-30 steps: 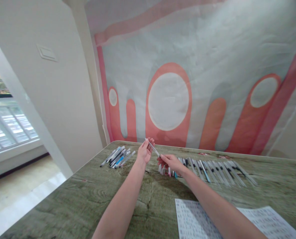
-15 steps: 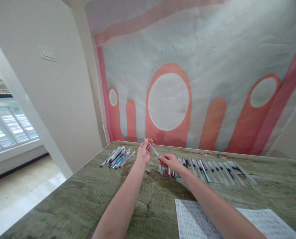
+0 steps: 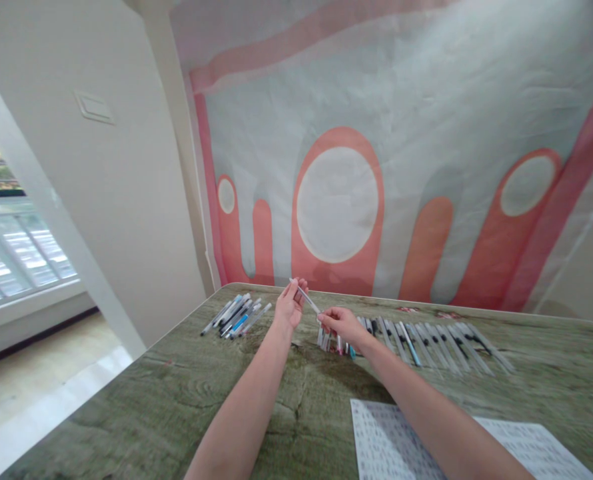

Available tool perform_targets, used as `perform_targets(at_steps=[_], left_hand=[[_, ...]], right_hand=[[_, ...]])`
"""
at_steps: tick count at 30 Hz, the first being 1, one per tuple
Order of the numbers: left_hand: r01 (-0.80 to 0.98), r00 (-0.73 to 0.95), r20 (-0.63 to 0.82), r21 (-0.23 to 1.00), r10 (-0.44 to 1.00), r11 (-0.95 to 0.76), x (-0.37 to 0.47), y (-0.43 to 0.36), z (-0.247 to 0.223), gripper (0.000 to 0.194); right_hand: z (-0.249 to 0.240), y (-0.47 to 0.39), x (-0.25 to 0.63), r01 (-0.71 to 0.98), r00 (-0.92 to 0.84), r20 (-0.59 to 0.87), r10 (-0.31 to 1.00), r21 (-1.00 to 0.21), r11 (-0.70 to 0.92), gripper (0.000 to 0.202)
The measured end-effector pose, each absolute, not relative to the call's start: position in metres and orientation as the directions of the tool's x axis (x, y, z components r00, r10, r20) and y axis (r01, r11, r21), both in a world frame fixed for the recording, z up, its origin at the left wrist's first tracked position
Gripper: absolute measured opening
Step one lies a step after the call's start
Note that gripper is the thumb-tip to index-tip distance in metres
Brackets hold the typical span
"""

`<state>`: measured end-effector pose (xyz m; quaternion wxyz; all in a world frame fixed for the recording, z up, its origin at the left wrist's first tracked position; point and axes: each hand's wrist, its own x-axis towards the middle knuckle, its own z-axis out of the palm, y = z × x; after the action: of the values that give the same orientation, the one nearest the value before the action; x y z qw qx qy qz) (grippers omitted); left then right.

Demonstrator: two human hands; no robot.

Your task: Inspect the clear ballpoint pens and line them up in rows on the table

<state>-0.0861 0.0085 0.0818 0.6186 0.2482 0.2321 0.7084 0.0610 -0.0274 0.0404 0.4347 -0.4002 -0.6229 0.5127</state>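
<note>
A slim pale pen (image 3: pixel 307 298) is held in the air between my two hands, slanting down to the right. My left hand (image 3: pixel 290 304) pinches its upper end with thumb and fingers. At the lower end, the fingers of my right hand (image 3: pixel 340 323) are closed on the same pen. Under and beside my right hand lie several pen caps or short pen parts (image 3: pixel 326 341), partly hidden by it; some show pink and teal. Left of my left hand is a loose heap of pens (image 3: pixel 239 316) with black, blue and clear barrels.
A row of clear pens (image 3: pixel 431 343) lies side by side on the right of the wood-grain table (image 3: pixel 176 400). Printed paper sheets (image 3: pixel 381 433) lie at the front right, partly beneath my right forearm. Behind the table's far edge stands a wall with a coral pattern (image 3: pixel 336 273).
</note>
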Motion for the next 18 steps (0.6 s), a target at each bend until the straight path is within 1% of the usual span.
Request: perform_targets(at_steps=[2,4,7,9,12,14,16,18], left_hand=[[-0.76,-0.115,0.058,0.637,0.992,-0.126,-0.0865,0.0088,0.0815,0.014],[-0.761,-0.124,0.047,0.637,0.991,-0.125,-0.0872,0.0093,0.0814,0.014],[-0.766,-0.131,0.032,0.631,0.991,-0.121,-0.0877,0.0094,0.0813,0.014],[-0.769,-0.128,0.032,0.628,0.991,-0.119,-0.0874,0.009,0.0813,0.014],[-0.77,-0.125,0.034,0.626,0.992,-0.119,-0.0868,0.0081,0.0818,0.013],[-0.771,-0.136,0.022,0.626,0.99,-0.12,-0.0867,0.0079,0.0823,0.012],[-0.772,-0.147,0.008,0.625,0.989,-0.12,-0.087,0.0082,0.0827,0.011],[-0.773,-0.15,0.003,0.622,0.989,-0.12,-0.0875,0.0089,0.0827,0.011]], right_hand=[[0.0412,-0.0284,0.0607,0.036,-0.367,0.091,0.926,-0.993,0.112,0.041],[0.0413,-0.0288,0.0599,0.047,-0.385,0.086,0.919,-0.993,0.112,0.044],[0.0403,-0.0278,0.0594,0.084,-0.295,0.163,0.941,-0.977,0.196,0.037],[0.04,-0.0274,0.0599,0.079,-0.259,0.18,0.949,-0.975,0.207,0.035],[0.0404,-0.0279,0.0604,0.032,-0.339,0.104,0.935,-0.992,0.122,0.041],[0.0403,-0.0281,0.0596,0.029,-0.386,0.073,0.92,-0.995,0.092,0.044],[0.0395,-0.0275,0.0581,0.056,-0.358,0.098,0.928,-0.99,0.126,0.042],[0.0384,-0.0265,0.057,0.082,-0.283,0.156,0.946,-0.979,0.186,0.035]])
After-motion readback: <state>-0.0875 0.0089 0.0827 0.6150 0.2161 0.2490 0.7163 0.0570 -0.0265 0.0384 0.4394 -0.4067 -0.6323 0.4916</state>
